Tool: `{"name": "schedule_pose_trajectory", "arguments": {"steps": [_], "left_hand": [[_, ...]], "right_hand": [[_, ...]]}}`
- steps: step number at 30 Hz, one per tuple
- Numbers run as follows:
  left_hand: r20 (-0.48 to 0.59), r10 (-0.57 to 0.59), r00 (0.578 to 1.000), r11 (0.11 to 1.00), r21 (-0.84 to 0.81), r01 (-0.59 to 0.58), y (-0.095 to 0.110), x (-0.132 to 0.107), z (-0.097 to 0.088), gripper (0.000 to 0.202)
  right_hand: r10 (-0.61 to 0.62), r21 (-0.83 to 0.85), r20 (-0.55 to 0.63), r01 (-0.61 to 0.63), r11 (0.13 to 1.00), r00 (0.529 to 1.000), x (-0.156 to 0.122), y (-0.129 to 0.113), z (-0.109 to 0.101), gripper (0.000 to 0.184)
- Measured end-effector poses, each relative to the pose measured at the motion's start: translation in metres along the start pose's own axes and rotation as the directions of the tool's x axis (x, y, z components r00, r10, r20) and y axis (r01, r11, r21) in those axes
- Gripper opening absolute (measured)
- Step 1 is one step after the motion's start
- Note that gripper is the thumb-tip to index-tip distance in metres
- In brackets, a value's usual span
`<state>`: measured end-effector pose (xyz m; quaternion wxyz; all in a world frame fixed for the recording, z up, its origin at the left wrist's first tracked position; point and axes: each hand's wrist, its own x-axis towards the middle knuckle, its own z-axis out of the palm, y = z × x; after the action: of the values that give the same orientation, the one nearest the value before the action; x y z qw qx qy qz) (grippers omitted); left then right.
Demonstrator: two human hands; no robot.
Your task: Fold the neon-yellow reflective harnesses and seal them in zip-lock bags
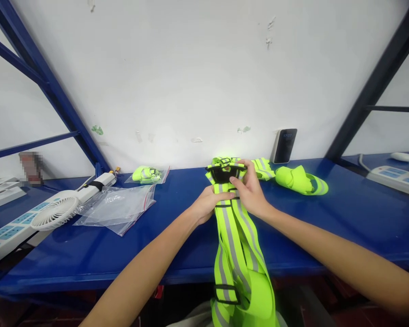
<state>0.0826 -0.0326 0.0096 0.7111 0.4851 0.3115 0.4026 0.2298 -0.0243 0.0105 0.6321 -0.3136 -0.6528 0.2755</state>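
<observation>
A neon yellow reflective vest (236,245) with grey stripes and black buckles lies across the blue table (327,222) and hangs over its front edge toward me. My left hand (207,202) grips the vest's straps from the left, fingers curled round them. My right hand (248,188) pinches the folded upper part of the vest near its black end, thumb and fingers closed on the fabric. Both hands meet at the middle of the table, close to the wall.
Two folded neon vests (301,180) lie right of my hands; a bagged one (146,174) sits at the left. Empty clear zip bags (117,208), a white fan (56,210) and power strips (7,227) are at left. A black device (284,145) leans on the wall.
</observation>
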Motion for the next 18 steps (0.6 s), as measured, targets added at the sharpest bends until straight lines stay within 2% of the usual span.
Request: {"name": "schedule_pose_trajectory", "arguments": {"steps": [5, 8, 12, 18], "left_hand": [[-0.001, -0.049, 0.999, 0.999, 0.011, 0.049, -0.003, -0.001, 0.001, 0.045], [-0.017, -0.039, 0.999, 0.999, -0.028, 0.039, -0.005, 0.001, 0.004, 0.044], [-0.078, -0.028, 0.997, 0.996, -0.085, 0.021, -0.009, 0.002, 0.005, 0.038], [-0.016, -0.021, 1.0, 0.998, -0.055, 0.02, -0.012, 0.002, 0.002, 0.043]], "right_hand": [[0.083, 0.026, -0.001, -0.083, 0.996, 0.997, 0.011, -0.002, -0.013, 0.035], [0.078, -0.003, 0.0, -0.078, 0.997, 0.997, 0.014, -0.003, -0.018, 0.034], [-0.054, 0.005, 0.1, 0.054, 0.999, 0.994, 0.01, -0.003, -0.015, 0.025], [-0.203, -0.151, 0.11, 0.219, 0.964, 0.973, 0.003, 0.003, -0.013, 0.029]]}}
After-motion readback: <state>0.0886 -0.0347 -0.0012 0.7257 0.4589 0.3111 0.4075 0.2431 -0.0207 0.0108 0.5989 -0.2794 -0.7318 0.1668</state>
